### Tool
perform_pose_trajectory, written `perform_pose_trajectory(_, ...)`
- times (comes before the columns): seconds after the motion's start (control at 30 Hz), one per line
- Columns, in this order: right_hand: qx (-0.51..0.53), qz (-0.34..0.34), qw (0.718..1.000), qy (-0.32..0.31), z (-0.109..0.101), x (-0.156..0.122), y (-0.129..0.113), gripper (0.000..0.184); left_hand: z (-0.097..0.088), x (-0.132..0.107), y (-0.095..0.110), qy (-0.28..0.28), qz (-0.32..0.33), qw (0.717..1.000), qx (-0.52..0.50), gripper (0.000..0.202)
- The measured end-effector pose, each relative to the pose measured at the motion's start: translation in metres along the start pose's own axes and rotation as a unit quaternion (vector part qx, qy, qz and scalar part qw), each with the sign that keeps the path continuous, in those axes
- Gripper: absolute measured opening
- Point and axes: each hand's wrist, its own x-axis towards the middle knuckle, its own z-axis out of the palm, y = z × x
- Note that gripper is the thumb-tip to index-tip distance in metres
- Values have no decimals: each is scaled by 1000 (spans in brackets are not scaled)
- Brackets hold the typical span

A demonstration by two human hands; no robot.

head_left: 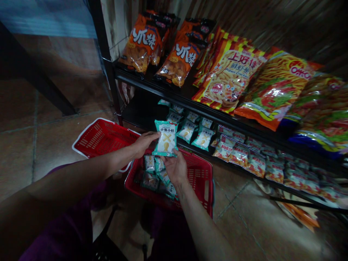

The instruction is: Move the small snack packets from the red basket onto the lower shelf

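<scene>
Between my two hands is a small teal-and-white snack bag, held upright with its printed front facing me. My left hand pinches its left edge, and my right hand grips its lower right corner. Right below, a red shopping basket holds several more teal snack bags in its left part. Just beyond the held bag, more bags of the same kind stand in rows on the lower shelf.
Another red basket with a white rim is on the tiled floor to the left. Large orange snack bags and prawn cracker bags line the upper shelf. Small red-and-white packs fill the lower shelf's right. A dark metal post rises at the shelf's left end.
</scene>
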Motion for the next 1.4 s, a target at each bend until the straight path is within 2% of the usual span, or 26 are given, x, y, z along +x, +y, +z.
perform_pose_trajectory(0.17, -15, 16, 999, -27, -1, -2, 0, 18, -2, 5, -1, -16, 2, 1000, -26, 40)
perform_pose_trajectory(0.33, -33, 21, 999, -16, -2, -3, 2, 15, -1, 6, 0, 7, -10, 999, -42, 29)
perform_pose_trajectory(0.57, -53, -16, 998, -25, 3, -7, 5, 31, 0, 3, 6, 15, -14, 998, -55, 24)
perform_pose_trajectory(0.73, -83, -31, 995, -37, 2, -8, 7, 32, -3, 5, 4, 13, -19, 999, -32, 34)
perform_pose_trajectory(0.83, -92, -34, 994, -36, 2, -8, 7, 33, -2, 4, 5, 12, -26, 999, -36, 33)
perform_pose_trajectory(1.0, -111, -34, 992, -44, 1, -8, 9, 34, -1, 7, 4, 64, -27, 997, -19, 22)
perform_pose_trajectory(1.17, -116, -34, 992, -44, 5, -10, 9, 37, -5, 12, -2, 97, -29, 995, -24, 25)
perform_pose_trajectory(1.3, -97, -23, 994, -47, 8, -13, 8, 33, -5, 13, -5, 121, -72, 989, -39, 21)
perform_pose_trajectory(1.4, -65, -17, 997, -41, 10, -14, 8, 37, -3, 12, -3, 132, -101, 985, -49, 19)
